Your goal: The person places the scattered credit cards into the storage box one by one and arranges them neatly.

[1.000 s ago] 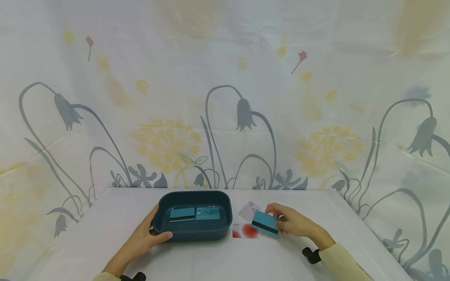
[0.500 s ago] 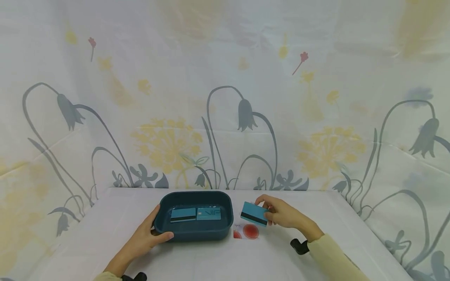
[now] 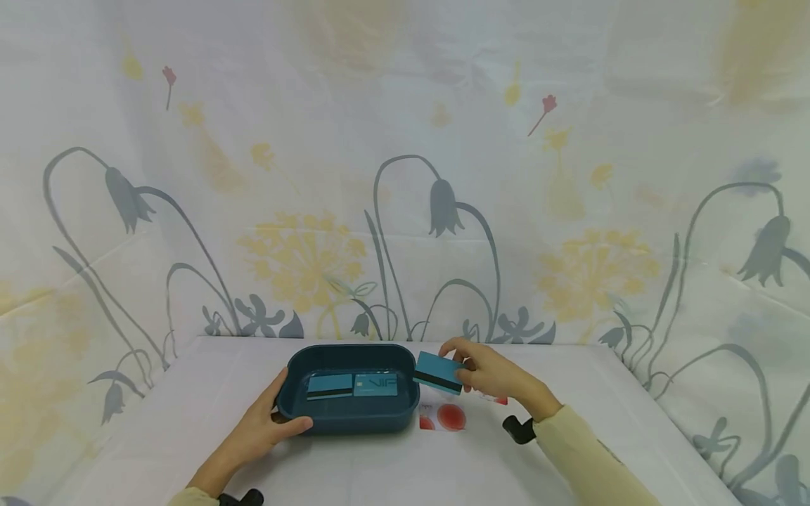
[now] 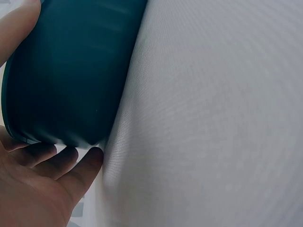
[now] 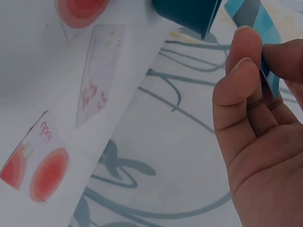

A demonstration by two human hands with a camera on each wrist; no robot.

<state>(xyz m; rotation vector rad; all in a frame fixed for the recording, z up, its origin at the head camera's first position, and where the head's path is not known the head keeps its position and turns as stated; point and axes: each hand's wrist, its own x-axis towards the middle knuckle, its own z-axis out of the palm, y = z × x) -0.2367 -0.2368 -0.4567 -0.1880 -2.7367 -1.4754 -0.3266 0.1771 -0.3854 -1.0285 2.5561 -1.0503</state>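
1. Right hand [image 3: 490,369]: thumb and fingers pinch a blue card [image 3: 438,368], raised, tilted, at the box's right rim; contact unclear.
2. Left hand [image 3: 266,422]: grips left end of box [image 3: 354,425].
3. In box: striped card [image 3: 329,384], VIP card [image 3: 378,384], side by side.
4. On table [image 3: 354,471], right of box: floral card [image 5: 100,75] between two red-circle cards [image 5: 49,174].

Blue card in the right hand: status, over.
Right hand pinching blue card, near teal box. Left hand gripping box. Two blue cards inside; no obstruction seen.

Floral backdrop [image 3: 405,112] behind white table [image 3: 380,471]
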